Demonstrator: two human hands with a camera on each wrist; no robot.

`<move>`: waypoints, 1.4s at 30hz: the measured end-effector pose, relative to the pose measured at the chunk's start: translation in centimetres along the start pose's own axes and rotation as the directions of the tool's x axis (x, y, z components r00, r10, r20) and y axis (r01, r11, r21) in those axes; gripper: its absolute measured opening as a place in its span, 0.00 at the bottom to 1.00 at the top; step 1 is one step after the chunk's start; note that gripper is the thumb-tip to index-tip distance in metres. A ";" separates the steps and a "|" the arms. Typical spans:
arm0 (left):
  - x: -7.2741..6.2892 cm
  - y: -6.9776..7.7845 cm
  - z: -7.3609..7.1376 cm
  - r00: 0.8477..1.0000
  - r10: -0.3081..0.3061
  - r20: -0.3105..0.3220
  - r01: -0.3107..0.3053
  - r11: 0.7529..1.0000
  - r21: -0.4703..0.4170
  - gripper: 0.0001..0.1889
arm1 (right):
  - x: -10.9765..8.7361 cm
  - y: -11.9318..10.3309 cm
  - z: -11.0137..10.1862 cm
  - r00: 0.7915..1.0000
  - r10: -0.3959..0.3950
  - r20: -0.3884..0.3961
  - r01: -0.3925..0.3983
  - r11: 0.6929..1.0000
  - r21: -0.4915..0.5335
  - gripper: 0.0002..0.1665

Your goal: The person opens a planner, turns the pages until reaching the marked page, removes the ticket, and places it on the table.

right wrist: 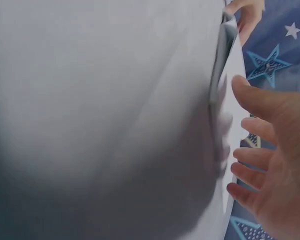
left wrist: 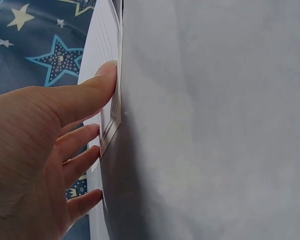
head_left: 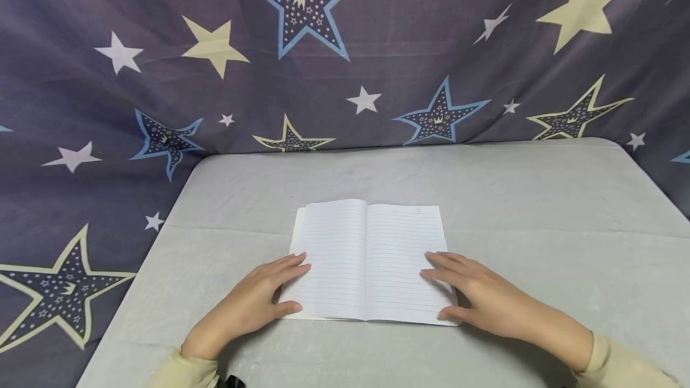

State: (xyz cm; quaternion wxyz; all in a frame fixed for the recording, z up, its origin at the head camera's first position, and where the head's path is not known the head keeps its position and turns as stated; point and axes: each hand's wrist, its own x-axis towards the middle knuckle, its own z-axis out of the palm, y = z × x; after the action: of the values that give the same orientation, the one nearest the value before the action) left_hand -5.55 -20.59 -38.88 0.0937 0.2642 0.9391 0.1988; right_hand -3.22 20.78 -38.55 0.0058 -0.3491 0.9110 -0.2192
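Note:
An open notebook (head_left: 404,268) with blank lined pages lies flat on the grey-covered surface, its spine running away from me. At its left edge my left hand (head_left: 250,301) rests with thumb and fingers spread. In the left wrist view the thumb (left wrist: 97,90) lies on the page edges near a corner, over a pale cover border. On the other side my right hand (head_left: 485,298) has its fingers over the right page and its thumb near the lower right corner. The right wrist view shows those fingers (right wrist: 255,157) apart and loosely bent, with the notebook's edge (right wrist: 230,85) beyond.
Around the notebook spreads a light grey padded cloth (head_left: 539,196) with faint creases. A dark curtain (head_left: 420,29) printed with stars hangs behind and along the left side. A small black object (head_left: 233,381) shows by the left sleeve.

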 end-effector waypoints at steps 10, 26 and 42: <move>0.0 0.0 -0.1 1.000 -0.009 0.004 0.009 1.000 -0.009 0.36 | -0.5 1.4 0.1 1.000 0.013 0.021 -0.012 0.999 -0.043 0.43; 0.4 -0.1 -0.2 1.000 -0.008 0.005 0.008 1.000 -0.008 0.36 | 1.0 0.1 0.1 0.983 0.096 -0.156 -0.112 0.989 -0.096 0.43; -0.2 -0.1 -0.1 1.000 -0.010 -0.017 0.010 1.000 0.002 0.36 | 4.8 -4.8 1.1 0.972 0.137 -0.192 -0.124 0.989 0.076 0.52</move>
State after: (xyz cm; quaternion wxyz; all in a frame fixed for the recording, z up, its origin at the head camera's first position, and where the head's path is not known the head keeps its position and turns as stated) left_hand -5.46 -20.76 -38.81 0.0866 0.2580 0.9413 0.1997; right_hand -3.64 14.10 -36.88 -0.0587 -0.2647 0.9207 -0.2807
